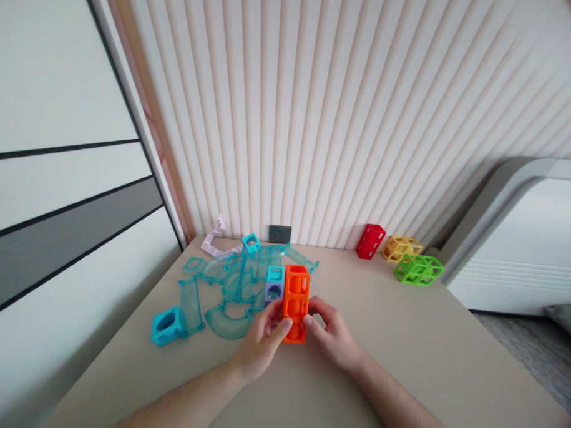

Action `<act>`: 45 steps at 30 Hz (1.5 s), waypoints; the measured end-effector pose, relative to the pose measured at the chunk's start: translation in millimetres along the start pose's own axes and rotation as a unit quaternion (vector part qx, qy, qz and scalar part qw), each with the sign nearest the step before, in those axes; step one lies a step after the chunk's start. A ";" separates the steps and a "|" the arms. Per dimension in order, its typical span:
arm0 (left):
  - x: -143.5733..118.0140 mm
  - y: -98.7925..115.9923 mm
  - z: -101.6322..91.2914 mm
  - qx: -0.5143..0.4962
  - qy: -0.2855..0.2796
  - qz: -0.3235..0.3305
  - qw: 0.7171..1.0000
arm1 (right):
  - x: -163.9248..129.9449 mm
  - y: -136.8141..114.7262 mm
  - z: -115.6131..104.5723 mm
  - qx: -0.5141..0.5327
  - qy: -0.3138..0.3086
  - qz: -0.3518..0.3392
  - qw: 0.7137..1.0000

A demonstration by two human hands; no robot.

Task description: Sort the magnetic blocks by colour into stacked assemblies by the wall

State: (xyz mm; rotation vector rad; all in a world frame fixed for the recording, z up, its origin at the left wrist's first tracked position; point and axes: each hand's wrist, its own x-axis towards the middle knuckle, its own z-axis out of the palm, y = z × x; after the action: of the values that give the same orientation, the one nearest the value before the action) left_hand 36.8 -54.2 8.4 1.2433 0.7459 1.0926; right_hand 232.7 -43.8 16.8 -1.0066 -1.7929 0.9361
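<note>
An orange tower of stacked open cube blocks (pixel 296 305) stands upright at the middle of the table, between my two hands. My left hand (pixel 261 338) is closed on its lower left side, thumb on the front face. From the right, my right hand (pixel 332 334) grips the lower part with thumb and fingers. Just behind and left of the tower are a light blue cube block (pixel 274 274) and a purple cube block (pixel 273 293) under it. Part of the purple block is hidden by my left hand and the tower.
Translucent teal track pieces (pixel 241 278) lie spread left of centre. A blue block (pixel 167 325) sits front left, and a pale purple zigzag piece (pixel 214 239) at the back left. Along the back right stand a red block (pixel 371 241), a yellow frame block (pixel 401 247) and a green frame block (pixel 418 269).
</note>
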 end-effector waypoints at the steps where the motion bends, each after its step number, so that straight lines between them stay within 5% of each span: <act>1: -0.1 0.0 0.1 -0.002 -0.005 0.001 1.000 | -0.3 0.4 -0.3 -0.005 0.004 -0.005 1.000; 13: 0.6 5.1 0.7 -0.011 -0.027 0.025 0.999 | -0.1 1.8 2.5 -0.027 0.028 -0.032 0.999; 18: 0.8 -3.1 -0.4 0.010 0.023 0.023 0.999 | 0.8 6.7 -0.6 -0.052 0.081 -0.024 0.995; 26: 4.6 -7.0 -2.9 0.085 0.048 0.023 0.995 | -5.2 -2.8 2.6 -0.092 0.007 -0.035 0.995; 32: -0.8 -10.2 -1.4 0.104 0.020 0.022 0.994 | -4.7 6.4 1.2 -0.142 0.087 -0.049 0.985; 38: -6.8 -14.3 -1.1 0.156 -0.013 0.024 0.987 | 12.6 27.4 -38.3 -0.193 0.277 0.010 0.941; 45: -6.6 -15.2 -2.9 0.187 -0.040 -0.024 0.981 | 16.9 72.4 -116.4 -0.309 0.384 0.175 0.853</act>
State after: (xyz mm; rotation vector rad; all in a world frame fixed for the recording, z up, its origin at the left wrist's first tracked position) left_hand 35.5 -58.9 -7.7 1.5686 0.9435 0.8801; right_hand 352.6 22.5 -0.5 -1.8410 -1.2201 0.0447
